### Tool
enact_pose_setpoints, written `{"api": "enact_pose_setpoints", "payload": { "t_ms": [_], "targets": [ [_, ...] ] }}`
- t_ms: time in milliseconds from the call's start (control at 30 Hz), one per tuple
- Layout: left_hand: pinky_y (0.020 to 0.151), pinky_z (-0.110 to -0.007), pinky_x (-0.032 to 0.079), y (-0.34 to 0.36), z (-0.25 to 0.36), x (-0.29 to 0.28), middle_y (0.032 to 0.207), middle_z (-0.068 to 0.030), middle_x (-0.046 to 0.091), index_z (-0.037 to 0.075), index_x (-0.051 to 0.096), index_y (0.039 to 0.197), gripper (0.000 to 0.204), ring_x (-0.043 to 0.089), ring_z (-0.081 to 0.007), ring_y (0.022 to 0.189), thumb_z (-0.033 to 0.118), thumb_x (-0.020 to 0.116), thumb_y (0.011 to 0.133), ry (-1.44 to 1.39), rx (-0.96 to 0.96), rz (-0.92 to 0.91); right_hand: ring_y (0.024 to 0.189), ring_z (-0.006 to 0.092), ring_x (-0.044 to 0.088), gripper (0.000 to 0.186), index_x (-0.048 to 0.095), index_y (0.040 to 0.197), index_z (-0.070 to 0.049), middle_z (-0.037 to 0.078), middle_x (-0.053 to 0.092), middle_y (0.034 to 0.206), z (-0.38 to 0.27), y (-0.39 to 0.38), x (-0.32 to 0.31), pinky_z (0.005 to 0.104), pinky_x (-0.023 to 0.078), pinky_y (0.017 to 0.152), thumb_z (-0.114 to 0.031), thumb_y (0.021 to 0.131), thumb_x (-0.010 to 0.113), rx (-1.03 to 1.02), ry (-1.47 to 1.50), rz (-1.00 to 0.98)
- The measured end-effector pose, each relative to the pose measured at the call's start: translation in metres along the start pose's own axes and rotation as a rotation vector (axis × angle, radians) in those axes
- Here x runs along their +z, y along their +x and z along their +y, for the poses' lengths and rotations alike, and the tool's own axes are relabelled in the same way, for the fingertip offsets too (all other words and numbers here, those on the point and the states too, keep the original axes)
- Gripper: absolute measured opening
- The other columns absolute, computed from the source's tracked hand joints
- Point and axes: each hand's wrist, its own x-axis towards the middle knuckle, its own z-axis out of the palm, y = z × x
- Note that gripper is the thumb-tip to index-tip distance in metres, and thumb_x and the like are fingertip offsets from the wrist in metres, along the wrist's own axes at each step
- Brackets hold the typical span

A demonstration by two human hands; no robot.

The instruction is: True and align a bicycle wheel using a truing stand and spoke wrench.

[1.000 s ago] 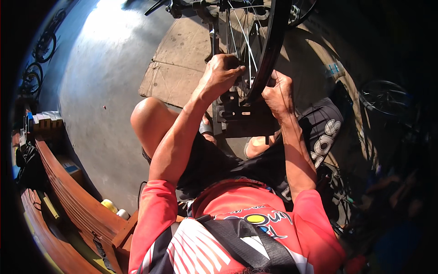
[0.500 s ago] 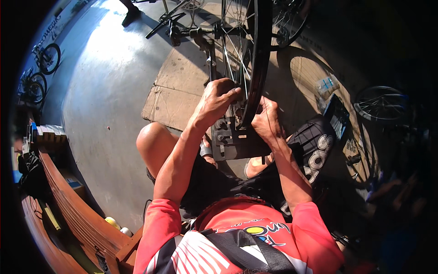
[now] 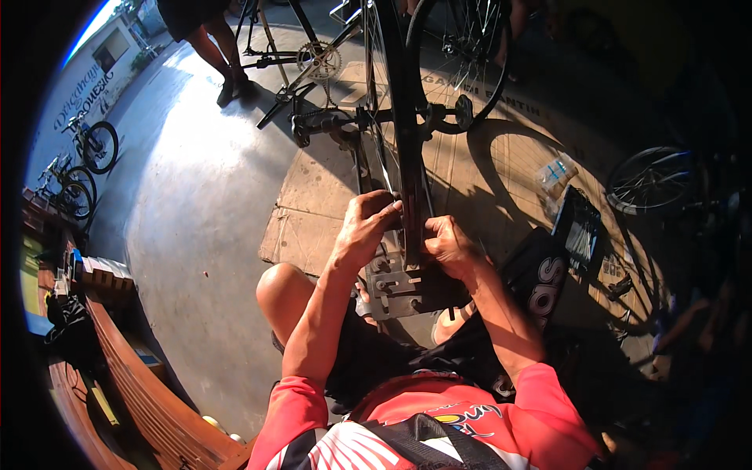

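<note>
A bicycle wheel [image 3: 401, 125] stands upright, seen nearly edge-on, in a dark metal wheel truing stand [image 3: 407, 301] between my legs. My left hand [image 3: 364, 231] is at the left side of the wheel's near part, its thumb and forefinger pinched together by the spokes. On the opposite side, my right hand [image 3: 450, 247] is closed, fingertips close against the rim or the stand's arm. Whatever small part lies between the fingers of either hand is hidden. The hub sits farther away, held between the stand's uprights.
Flattened cardboard [image 3: 305, 227] lies under the stand. Beyond it are a bicycle frame with a crankset [image 3: 317, 59] and another wheel [image 3: 462, 47]. A tray of tools [image 3: 581, 235] and a plastic bag [image 3: 554, 174] lie right. A wooden bench [image 3: 145, 376] is left; a person's legs [image 3: 223, 51] show far left.
The view has shifted, so the wheel, stand and hands sit lower in the picture and more of the far side shows. Both hands stay at the wheel's near part, fingers slightly rearranged.
</note>
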Motion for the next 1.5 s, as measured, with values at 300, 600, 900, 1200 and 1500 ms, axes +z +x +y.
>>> {"api": "enact_pose_setpoints", "payload": {
  "t_ms": [300, 600, 900, 1200, 1500],
  "targets": [
    [0.079, -0.030, 0.056, -0.001, 0.007, 0.003, 0.094, -0.0108, 0.071, -0.010, 0.065, 0.103, 0.027, 0.068, -0.0154, 0.086, 0.016, 0.066, 0.098, 0.041, 0.047, -0.127, 0.058, 0.0100, 0.051, 0.028, 0.062, 0.067, 0.007, 0.006, 0.058, 0.059, 0.009, 0.023, 0.003, 0.0341, 0.042, 0.049, -0.015, 0.070, 0.079, -0.131, -0.641, 0.212],
    [0.068, -0.029, 0.050, 0.001, -0.003, 0.004, 0.080, -0.0082, 0.069, -0.008, 0.068, 0.092, 0.025, 0.062, -0.0116, 0.074, 0.017, 0.067, 0.096, 0.131, 0.170, -0.006, 0.067, 0.0124, 0.062, 0.048, 0.066, 0.072, 0.004, 0.014, 0.066, 0.066, -0.002, 0.021, 0.019, 0.0344, 0.051, 0.060, -0.039, 0.068, 0.086, -0.232, -0.812, 0.233],
    [0.074, -0.028, 0.053, 0.018, 0.015, -0.007, 0.086, -0.0060, 0.072, -0.004, 0.071, 0.091, 0.015, 0.067, -0.0122, 0.078, 0.010, 0.064, 0.090, 0.261, 0.230, -0.128, 0.089, 0.0160, 0.068, 0.044, 0.062, 0.121, 0.005, 0.010, 0.070, 0.101, -0.003, 0.001, 0.011, 0.0270, 0.057, 0.073, -0.022, 0.089, 0.077, -0.014, 0.626, -0.271],
    [0.061, -0.028, 0.039, 0.016, 0.014, 0.000, 0.069, -0.0005, 0.056, -0.005, 0.063, 0.074, 0.026, 0.048, -0.0066, 0.066, 0.016, 0.069, 0.090, 0.053, 0.098, -0.071, 0.074, 0.0124, 0.068, 0.036, 0.067, 0.115, 0.004, 0.010, 0.073, 0.099, 0.009, 0.004, 0.002, 0.0237, 0.054, 0.060, -0.019, 0.089, 0.078, -0.085, 0.507, -0.295],
    [0.062, -0.031, 0.040, 0.013, 0.011, 0.001, 0.068, -0.0024, 0.051, -0.006, 0.060, 0.076, 0.028, 0.046, -0.0087, 0.067, 0.017, 0.067, 0.090, 0.341, 0.411, -0.093, 0.061, 0.0092, 0.065, 0.024, 0.074, 0.098, 0.002, 0.005, 0.073, 0.082, -0.001, 0.003, 0.002, 0.0216, 0.048, 0.049, -0.018, 0.087, 0.081, -0.089, 0.162, -0.118]
  ]
}}
